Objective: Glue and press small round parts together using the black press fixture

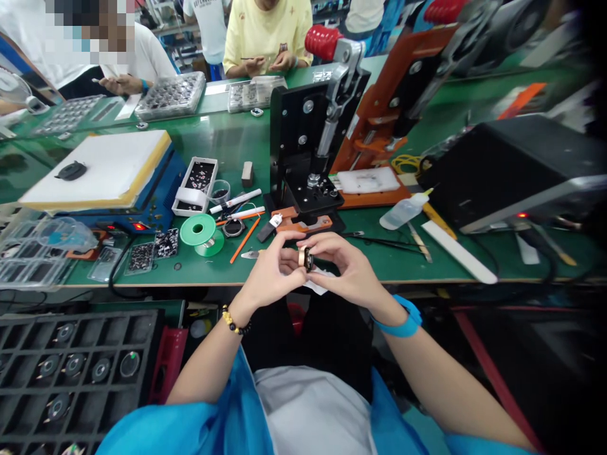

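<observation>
Between my two hands, just above the table's front edge, is a small round watch case (pixel 303 256) with a gold rim and a dark inner side. My left hand (pixel 274 268) is closed on its left side, thumb below and fingers on top. On the other side, the fingertips of my right hand (pixel 348 268) grip the dark side. A piece of white paper or cloth (pixel 318 282) shows under the right fingers; I cannot tell whether it is held. Fine details of the watch case are hidden by the fingers.
A black toggle press (pixel 303 136) stands ahead, an orange one (pixel 374 126) beside it. Leftward are a green spool (pixel 198 229), a parts box (pixel 196 183) and a blue heating plate (pixel 147 196). Tweezers (pixel 386 241) and a bottle (pixel 404 212) lie right. A compartment tray (pixel 90 338) holds several round parts.
</observation>
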Demonstrator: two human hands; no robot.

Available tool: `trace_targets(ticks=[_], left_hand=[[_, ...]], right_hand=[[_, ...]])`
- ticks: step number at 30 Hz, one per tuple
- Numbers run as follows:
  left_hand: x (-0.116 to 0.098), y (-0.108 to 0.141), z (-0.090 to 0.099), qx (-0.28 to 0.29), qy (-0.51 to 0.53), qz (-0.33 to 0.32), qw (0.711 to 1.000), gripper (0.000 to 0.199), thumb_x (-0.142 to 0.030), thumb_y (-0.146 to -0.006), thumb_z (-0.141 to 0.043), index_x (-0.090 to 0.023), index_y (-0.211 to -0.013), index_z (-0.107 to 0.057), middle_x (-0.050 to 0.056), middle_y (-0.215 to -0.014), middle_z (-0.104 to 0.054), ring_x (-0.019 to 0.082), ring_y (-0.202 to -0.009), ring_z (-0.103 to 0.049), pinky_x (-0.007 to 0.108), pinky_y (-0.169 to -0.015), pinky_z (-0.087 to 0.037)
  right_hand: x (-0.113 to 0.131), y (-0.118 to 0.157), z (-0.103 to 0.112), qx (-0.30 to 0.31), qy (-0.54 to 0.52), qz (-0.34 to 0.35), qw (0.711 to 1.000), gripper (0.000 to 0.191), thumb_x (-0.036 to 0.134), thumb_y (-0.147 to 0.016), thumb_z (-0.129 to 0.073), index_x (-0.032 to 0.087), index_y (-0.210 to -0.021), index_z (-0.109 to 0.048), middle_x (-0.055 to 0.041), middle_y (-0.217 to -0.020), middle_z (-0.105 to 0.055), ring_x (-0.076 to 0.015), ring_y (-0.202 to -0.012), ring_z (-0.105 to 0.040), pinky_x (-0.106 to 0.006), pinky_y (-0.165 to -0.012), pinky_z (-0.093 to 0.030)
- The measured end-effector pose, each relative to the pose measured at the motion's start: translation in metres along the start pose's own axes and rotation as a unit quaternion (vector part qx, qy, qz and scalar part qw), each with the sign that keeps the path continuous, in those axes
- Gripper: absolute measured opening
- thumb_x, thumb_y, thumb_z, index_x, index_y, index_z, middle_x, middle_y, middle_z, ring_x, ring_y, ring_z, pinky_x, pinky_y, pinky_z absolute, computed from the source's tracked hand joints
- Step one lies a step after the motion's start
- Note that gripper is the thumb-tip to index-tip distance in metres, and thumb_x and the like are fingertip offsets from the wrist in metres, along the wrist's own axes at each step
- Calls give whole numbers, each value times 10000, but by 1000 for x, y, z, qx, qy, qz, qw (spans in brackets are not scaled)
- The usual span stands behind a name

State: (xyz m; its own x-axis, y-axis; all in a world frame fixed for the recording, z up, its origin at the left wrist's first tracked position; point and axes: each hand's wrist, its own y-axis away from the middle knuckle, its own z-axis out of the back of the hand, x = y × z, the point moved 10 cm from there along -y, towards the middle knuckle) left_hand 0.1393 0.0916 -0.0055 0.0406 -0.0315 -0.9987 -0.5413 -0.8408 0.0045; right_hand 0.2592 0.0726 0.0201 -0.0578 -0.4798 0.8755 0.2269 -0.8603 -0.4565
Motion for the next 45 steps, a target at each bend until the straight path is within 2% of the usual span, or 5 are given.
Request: trace_targets(ticks=[17,33,38,42,45], left_hand=[[1,-1,-2,24,27,6,999,581,-248,-794,-735,-210,-1324,-501,62,-961,-772,224,-835,-770,316,-745,-635],[6,-7,1,43,52,5,998,491,-263,-863,-645,-202,-1331,-510,4,-786,-746,184,-640,-738,259,-604,-615],[13,-12,7,34,63,32,997,489,-395,-968,-586,-204,-1407,-489,4,-712,-712,195,-608,-723,269,-582,-607],[-1,-10,15,-34,-7,-54,998,643,-432,-965,-680,-269,-1534,-429,3,-832,-651,151,-660,-665,245,-590,-591],[-22,0,22,-129,-163,-157,966,781,-375,-861,-840,-334,-1547,-468,61,-1119,-584,168,-905,-648,243,-684,-616]], right_hand=[[-2,-1,-1,9,-53,-2,999,397,205,-814,-873,264,-1144,-660,-67,-1226,-637,-211,-1197,-672,-387,-1037,-615],[-14,-3,-4,19,-115,-79,990,475,278,-804,-889,272,-1225,-668,-42,-1312,-663,-220,-1224,-686,-417,-1111,-581],[-27,-8,-1,-11,-151,-135,979,523,330,-806,-882,266,-1280,-670,-59,-1365,-668,-245,-1275,-662,-448,-1143,-545],[-35,-15,9,-56,-179,-162,969,453,379,-812,-868,222,-1204,-707,-69,-1235,-716,-238,-1204,-680,-435,-1104,-550],[-38,-19,13,-70,-185,-183,963,421,393,-807,-866,201,-1152,-719,-63,-1153,-728,-226,-1154,-686,-413,-1070,-554]])
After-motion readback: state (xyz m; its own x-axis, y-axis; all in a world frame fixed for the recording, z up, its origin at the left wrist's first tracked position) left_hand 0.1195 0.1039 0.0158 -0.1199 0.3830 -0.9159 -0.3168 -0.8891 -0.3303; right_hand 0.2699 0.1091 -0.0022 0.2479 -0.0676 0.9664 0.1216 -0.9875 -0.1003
